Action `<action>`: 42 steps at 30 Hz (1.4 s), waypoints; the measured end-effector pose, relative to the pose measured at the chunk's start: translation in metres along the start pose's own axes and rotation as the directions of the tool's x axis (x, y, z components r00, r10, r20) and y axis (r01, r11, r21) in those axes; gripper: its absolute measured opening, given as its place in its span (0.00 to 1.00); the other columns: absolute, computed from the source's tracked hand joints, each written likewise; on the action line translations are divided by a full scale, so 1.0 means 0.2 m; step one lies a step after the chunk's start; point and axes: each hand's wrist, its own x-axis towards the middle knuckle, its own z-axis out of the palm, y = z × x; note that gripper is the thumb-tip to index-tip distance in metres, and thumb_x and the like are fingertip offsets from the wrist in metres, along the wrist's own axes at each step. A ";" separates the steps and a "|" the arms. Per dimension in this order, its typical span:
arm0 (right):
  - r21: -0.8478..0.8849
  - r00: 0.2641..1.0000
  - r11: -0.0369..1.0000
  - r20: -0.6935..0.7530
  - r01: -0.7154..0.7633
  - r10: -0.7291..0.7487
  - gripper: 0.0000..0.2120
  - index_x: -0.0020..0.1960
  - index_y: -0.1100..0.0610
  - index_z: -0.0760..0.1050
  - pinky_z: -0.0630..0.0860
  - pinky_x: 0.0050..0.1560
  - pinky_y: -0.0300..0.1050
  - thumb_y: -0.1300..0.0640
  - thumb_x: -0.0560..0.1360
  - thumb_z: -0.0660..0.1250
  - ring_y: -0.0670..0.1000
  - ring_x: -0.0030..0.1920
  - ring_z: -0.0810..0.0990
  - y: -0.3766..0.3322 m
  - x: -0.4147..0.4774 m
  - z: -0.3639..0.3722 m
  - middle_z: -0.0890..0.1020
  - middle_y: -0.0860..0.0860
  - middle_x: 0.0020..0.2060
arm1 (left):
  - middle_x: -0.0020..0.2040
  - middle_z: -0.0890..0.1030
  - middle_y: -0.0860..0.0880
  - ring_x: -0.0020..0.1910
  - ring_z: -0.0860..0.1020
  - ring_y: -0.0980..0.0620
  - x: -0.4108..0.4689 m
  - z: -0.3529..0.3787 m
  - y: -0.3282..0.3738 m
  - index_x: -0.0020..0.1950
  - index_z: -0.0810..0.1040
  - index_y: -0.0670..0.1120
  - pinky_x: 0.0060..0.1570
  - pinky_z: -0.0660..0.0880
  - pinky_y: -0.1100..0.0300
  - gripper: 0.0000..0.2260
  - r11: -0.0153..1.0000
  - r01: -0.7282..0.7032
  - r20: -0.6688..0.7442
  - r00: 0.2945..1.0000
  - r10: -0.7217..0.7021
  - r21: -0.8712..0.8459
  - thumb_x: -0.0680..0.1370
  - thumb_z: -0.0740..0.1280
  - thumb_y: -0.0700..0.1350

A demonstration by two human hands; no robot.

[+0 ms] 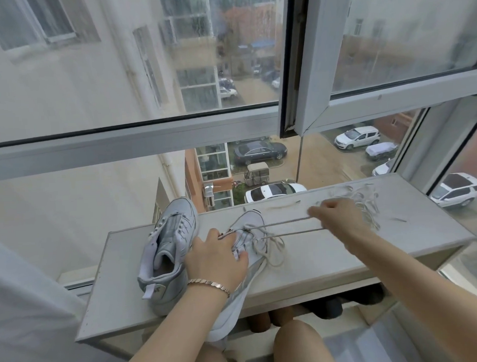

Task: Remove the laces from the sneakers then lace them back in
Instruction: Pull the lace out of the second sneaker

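Two white sneakers lie on a pale shelf under the window. The left sneaker has bare eyelets and rests with its toe pointing away. My left hand presses down on the tongue area of the right sneaker. My right hand pinches this shoe's grey-white lace and holds two strands taut out to the right; slack loops of it lie beside the shoe. A second, loose lace is piled on the shelf just behind my right hand.
The shelf's front edge runs close to my knees, with dark shoes stored beneath it. Window glass and white frames stand right behind the shelf. A white cloth or sleeve fills the lower left.
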 end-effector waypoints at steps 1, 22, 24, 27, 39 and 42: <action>-0.100 0.992 0.994 -0.113 0.045 -0.056 0.17 0.27 0.58 0.61 0.54 0.31 0.45 0.65 0.68 0.66 0.52 0.29 0.60 0.05 0.02 -0.04 0.62 0.54 0.24 | 0.60 0.70 0.53 0.57 0.69 0.46 0.01 0.00 0.00 0.68 0.66 0.61 0.48 0.71 0.56 0.19 1.000 0.012 0.009 1.000 -0.012 -0.004 0.77 0.54 0.59; -0.229 0.799 0.834 0.492 0.501 -0.345 0.12 0.57 0.54 0.78 0.71 0.44 0.35 0.54 0.75 0.68 0.43 0.42 0.74 -0.03 0.07 0.31 0.78 0.46 0.50 | 0.62 0.70 0.51 0.57 0.68 0.46 0.03 0.02 0.03 0.69 0.66 0.58 0.49 0.68 0.57 0.19 1.000 -0.001 -0.037 0.999 0.002 0.013 0.78 0.54 0.57; -0.307 0.800 0.791 0.490 0.530 -0.346 0.13 0.57 0.52 0.78 0.72 0.49 0.42 0.49 0.75 0.66 0.46 0.49 0.74 -0.02 0.05 0.34 0.76 0.48 0.54 | 0.61 0.70 0.51 0.57 0.68 0.46 0.02 0.02 0.03 0.69 0.66 0.58 0.49 0.68 0.57 0.19 1.000 -0.001 -0.040 0.999 0.001 0.013 0.78 0.54 0.57; -0.401 0.834 0.749 0.414 0.528 -0.366 0.12 0.54 0.54 0.78 0.71 0.47 0.44 0.48 0.77 0.63 0.50 0.52 0.73 -0.01 0.03 0.36 0.78 0.50 0.51 | 0.62 0.70 0.51 0.58 0.68 0.46 0.02 0.02 0.04 0.69 0.67 0.58 0.48 0.68 0.57 0.19 1.000 0.000 -0.032 0.999 0.000 0.015 0.78 0.54 0.57; -0.255 0.884 0.876 0.347 0.409 -0.312 0.12 0.58 0.59 0.67 0.68 0.43 0.45 0.52 0.79 0.59 0.56 0.49 0.76 0.07 -0.01 0.41 0.78 0.54 0.49 | 0.62 0.70 0.51 0.58 0.68 0.46 0.02 0.02 0.04 0.68 0.67 0.58 0.49 0.68 0.57 0.19 1.000 0.015 -0.039 0.999 -0.015 0.011 0.77 0.54 0.57; -0.195 0.888 0.905 0.354 0.377 -0.294 0.17 0.64 0.59 0.65 0.67 0.43 0.43 0.55 0.78 0.61 0.56 0.52 0.76 0.07 0.00 0.42 0.78 0.55 0.52 | 0.62 0.70 0.51 0.58 0.68 0.46 0.02 0.02 0.04 0.68 0.67 0.58 0.50 0.68 0.57 0.19 1.000 0.018 -0.035 0.999 -0.017 0.007 0.77 0.55 0.57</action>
